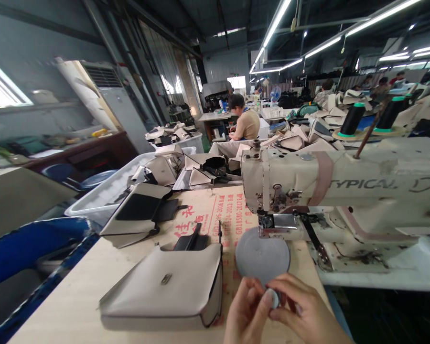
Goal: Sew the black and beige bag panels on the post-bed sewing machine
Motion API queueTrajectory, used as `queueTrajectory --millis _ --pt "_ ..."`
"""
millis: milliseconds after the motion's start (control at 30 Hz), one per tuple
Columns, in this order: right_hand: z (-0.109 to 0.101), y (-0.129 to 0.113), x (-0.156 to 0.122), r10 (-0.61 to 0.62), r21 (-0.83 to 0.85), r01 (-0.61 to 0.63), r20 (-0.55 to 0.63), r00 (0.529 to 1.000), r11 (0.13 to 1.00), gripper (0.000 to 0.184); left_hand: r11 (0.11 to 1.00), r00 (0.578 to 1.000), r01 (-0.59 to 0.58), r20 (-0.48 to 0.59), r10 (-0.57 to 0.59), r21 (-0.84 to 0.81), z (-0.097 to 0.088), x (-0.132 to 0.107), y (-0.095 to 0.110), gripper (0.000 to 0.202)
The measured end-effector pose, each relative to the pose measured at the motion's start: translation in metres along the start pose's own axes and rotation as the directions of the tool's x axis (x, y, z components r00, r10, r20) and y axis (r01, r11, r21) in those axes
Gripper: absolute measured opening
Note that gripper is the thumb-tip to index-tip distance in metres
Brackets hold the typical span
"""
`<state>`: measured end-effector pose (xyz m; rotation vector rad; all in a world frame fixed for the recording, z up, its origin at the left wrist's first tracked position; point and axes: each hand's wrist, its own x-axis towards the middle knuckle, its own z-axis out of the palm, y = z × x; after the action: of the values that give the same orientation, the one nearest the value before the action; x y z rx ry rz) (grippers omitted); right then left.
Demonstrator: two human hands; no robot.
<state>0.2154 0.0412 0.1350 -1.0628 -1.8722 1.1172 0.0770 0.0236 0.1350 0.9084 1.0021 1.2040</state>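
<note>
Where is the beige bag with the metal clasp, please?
In the head view, the bag lies on the pale wooden board, left of the left hand.

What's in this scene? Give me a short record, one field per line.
Left grip: pinching small disc
Right grip: fingers on the same disc
Near bag: tan, lying on board, metal clasp showing
Far bag: on board, dark panel showing
Pad: grey, round, just beyond the hands
Machine: right of both bags, marked TYPICAL
Spools: two, black thread
Co-worker: in background
</note>
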Motion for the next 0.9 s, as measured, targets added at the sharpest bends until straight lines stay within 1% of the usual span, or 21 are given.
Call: queueTrajectory --millis 33,100,133,167,200,233,267,300,333,367,400,433,467,500,600,667,700,733,800,900 --pt "-0.001 0.0 0.001 0.02 0.028 -0.02 -0.007 1.0 0.999 0.025 0.998 0.999 -0.015 0.029 0.014 0.055 -0.002 -0.002 0.002 0.024" --pt "-0.003 0.0 0.0 0.071 0.076 -0.068 -0.046 0.996 0.995 0.024 0.973 0.995 -0.063 0.085 0.045 0.223 -0.006 -0.005 0.008 0.025" --pt "-0.002 0.0 0.0 0.105 0.101 -0.098 -0.07 0.992 0.99 0.024 0.938 0.991 -0.099 0.123 0.061 0.331 -0.008 -0.006 0.011 0.026" --pt "-0.002 0.0 -0.001 0.143 0.128 -0.131 -0.092 0.985 0.983 0.026 0.879 0.982 -0.155 0.166 0.088 0.451 -0.01 -0.007 0.014 0.025" --pt "-0.001 -0.001 -0.001 0.179 0.153 -0.162 -0.107 0.978 0.975 0.027 0.788 0.967 -0.239 0.213 0.14 0.567 -0.012 -0.007 0.017 0.023" --pt "0.001 -0.003 -0.001 0.206 0.175 -0.185 -0.108 0.972 0.967 0.029 0.664 0.941 -0.338 0.263 0.215 0.667 -0.014 -0.007 0.018 0.022" --pt "0.001 -0.006 0.0 0.226 0.193 -0.205 -0.099 0.969 0.96 0.031 0.516 0.901 -0.429 0.31 0.303 0.742 -0.015 -0.007 0.02 0.024" --pt "0.002 -0.009 0.0 0.242 0.208 -0.222 -0.077 0.967 0.953 0.032 0.363 0.849 -0.495 0.35 0.397 0.79 -0.016 -0.006 0.02 0.025" --pt "0.001 -0.012 0.0 0.252 0.225 -0.236 -0.044 0.967 0.945 0.033 0.233 0.79 -0.531 0.377 0.483 0.815 -0.016 -0.005 0.021 0.026" --pt "-0.001 -0.016 -0.001 0.258 0.243 -0.25 -0.002 0.966 0.937 0.034 0.15 0.742 -0.544 0.389 0.546 0.826 -0.016 -0.004 0.021 0.026" --pt "-0.003 -0.02 -0.003 0.265 0.256 -0.264 0.032 0.964 0.93 0.035 0.122 0.713 -0.545 0.382 0.588 0.829 -0.015 -0.003 0.021 0.026" --pt "-0.007 -0.023 -0.004 0.271 0.262 -0.276 0.055 0.961 0.925 0.035 0.145 0.711 -0.54 0.357 0.606 0.829 -0.013 -0.003 0.021 0.025" --pt "-0.01 -0.026 -0.007 0.276 0.258 -0.281 0.057 0.959 0.924 0.033 0.203 0.726 -0.535 0.323 0.607 0.82 -0.012 -0.003 0.021 0.025" --pt "-0.014 -0.028 -0.009 0.278 0.245 -0.278 0.038 0.96 0.929 0.031 0.283 0.755 -0.526 0.288 0.589 0.802 -0.009 -0.003 0.022 0.024" --pt "-0.021 -0.032 -0.015 0.264 0.186 -0.245 -0.084 0.961 0.951 0.032 0.54 0.859 -0.46 0.198 0.472 0.705 -0.001 -0.008 0.024 0.022" --pt "-0.022 -0.036 -0.017 0.255 0.152 -0.234 -0.14 0.957 0.96 0.031 0.678 0.907 -0.389 0.131 0.399 0.624 0.004 -0.01 0.026 0.019" --pt "-0.021 -0.038 -0.018 0.245 0.134 -0.227 -0.144 0.959 0.965 0.031 0.732 0.926 -0.346 0.09 0.366 0.587 0.005 -0.011 0.026 0.018" --pt "-0.02 -0.04 -0.018 0.233 0.114 -0.218 -0.136 0.963 0.969 0.031 0.774 0.941 -0.306 0.049 0.336 0.555 0.007 -0.012 0.027 0.017" --pt "-0.019 -0.045 -0.02 0.216 0.087 -0.207 -0.111 0.97 0.975 0.032 0.822 0.956 -0.252 0.002 0.292 0.511 0.007 -0.012 0.027 0.016" --pt "-0.023 -0.051 -0.021 0.238 0.113 -0.226 -0.103 0.966 0.967 0.035 0.845 0.965 -0.24 0.019 0.263 0.478 0.005 -0.01 0.027 0.015"
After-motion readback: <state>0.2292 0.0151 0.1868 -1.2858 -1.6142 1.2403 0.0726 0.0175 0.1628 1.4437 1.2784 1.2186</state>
